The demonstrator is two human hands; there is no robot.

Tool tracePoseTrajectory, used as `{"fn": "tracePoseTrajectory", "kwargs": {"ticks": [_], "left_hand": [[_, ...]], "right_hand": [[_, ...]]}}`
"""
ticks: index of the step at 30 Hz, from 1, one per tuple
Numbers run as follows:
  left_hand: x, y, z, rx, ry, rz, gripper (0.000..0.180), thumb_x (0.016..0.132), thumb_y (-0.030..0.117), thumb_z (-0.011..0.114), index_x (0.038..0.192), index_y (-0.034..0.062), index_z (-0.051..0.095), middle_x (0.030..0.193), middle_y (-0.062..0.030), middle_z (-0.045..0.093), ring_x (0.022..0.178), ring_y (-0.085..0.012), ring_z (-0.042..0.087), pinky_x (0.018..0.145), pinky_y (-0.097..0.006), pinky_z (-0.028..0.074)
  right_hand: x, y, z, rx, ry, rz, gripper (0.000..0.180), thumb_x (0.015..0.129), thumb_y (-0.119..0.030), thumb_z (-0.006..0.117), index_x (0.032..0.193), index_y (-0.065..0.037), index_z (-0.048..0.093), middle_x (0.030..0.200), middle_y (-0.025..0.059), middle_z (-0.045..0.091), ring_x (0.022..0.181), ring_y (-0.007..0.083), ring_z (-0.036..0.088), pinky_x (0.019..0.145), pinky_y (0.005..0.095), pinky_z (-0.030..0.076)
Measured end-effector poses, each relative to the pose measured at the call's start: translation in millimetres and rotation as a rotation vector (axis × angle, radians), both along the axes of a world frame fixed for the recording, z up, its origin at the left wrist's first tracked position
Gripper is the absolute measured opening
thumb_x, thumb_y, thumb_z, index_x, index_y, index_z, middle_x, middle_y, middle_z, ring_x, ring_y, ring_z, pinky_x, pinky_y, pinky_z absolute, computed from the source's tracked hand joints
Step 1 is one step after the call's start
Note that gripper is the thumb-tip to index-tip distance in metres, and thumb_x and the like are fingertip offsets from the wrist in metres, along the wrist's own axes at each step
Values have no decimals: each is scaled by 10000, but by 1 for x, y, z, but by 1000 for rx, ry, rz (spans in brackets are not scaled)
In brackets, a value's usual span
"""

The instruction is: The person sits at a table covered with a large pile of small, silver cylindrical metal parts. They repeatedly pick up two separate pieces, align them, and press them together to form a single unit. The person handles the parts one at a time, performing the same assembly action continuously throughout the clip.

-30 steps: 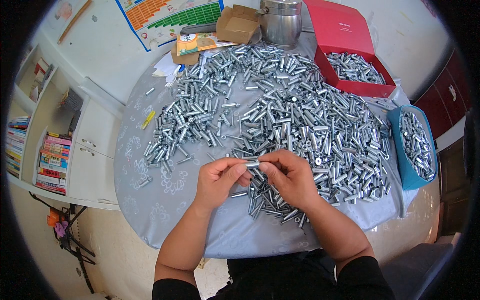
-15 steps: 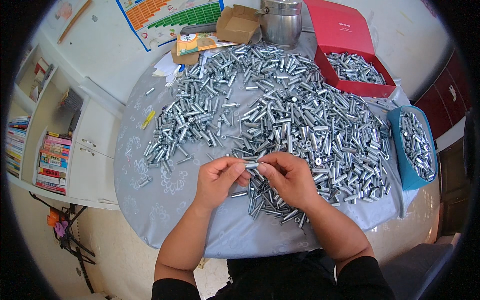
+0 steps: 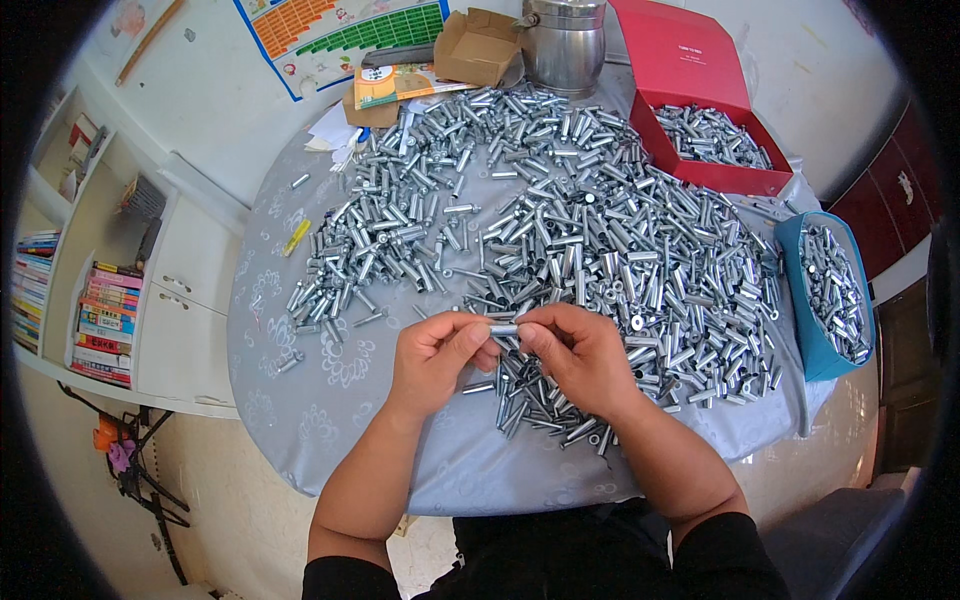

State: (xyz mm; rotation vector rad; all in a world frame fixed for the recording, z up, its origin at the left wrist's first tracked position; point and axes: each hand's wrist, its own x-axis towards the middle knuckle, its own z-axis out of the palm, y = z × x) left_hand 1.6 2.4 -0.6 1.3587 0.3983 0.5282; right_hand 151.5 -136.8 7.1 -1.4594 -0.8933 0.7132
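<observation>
A small metal cylinder (image 3: 503, 330) is pinched between a person's left hand (image 3: 440, 362) and right hand (image 3: 578, 358), thumbs and fingers closed at either end, inward of the near edge of a cloth-covered counter (image 3: 460, 485). Loose metal pieces (image 3: 670, 270) spread toward a steel pot (image 3: 563, 52) at the far edge; a filled teal bin (image 3: 825, 367) stands at the right edge.

left of the silver pot (image 3: 563, 52) sits an open cardboard box (image 3: 472, 62); farther left, a wall chart (image 3: 340, 38) and shelved books (image 3: 105, 322).
</observation>
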Motion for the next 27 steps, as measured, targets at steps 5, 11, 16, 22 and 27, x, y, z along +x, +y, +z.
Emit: {"fn": "tracePoseTrajectory", "kwargs": {"ticks": [5,11,16,22,27], "left_hand": [[0,1,-2,-14,-21,4,223,963,151,603,1034,-54,654,830,-111,690,690,-142,650,638,-257,541],[1,0,-3,4,-9,32,228,965,164,593,1024,-47,657,807,-113,686,662,-152,648,617,-273,544],[2,-1,-3,21,-13,53,234,968,177,586,1009,-42,659,791,-111,681,642,-154,641,603,-276,539],[4,-3,0,26,44,95,260,976,208,576,922,-33,657,736,-89,663,609,-139,616,570,-263,511],[3,-2,0,-9,101,101,348,984,260,565,789,-17,645,634,-68,618,521,-130,568,485,-256,463]], "right_hand": [[-6,2,12,101,37,-52,229,850,-33,703,1069,5,649,954,87,643,608,75,526,555,234,436],[-3,2,5,149,-132,-44,226,890,-89,679,1098,-9,643,856,60,642,600,67,518,553,232,433],[-3,0,3,-9,6,-19,181,869,-40,677,1049,-26,664,877,63,627,595,84,523,546,231,429],[-2,2,5,136,-160,-55,186,823,28,686,997,-34,658,920,65,617,587,100,525,533,238,426],[-1,1,7,184,-223,-37,199,801,61,685,972,-36,653,934,75,622,625,114,552,548,247,443]]}}
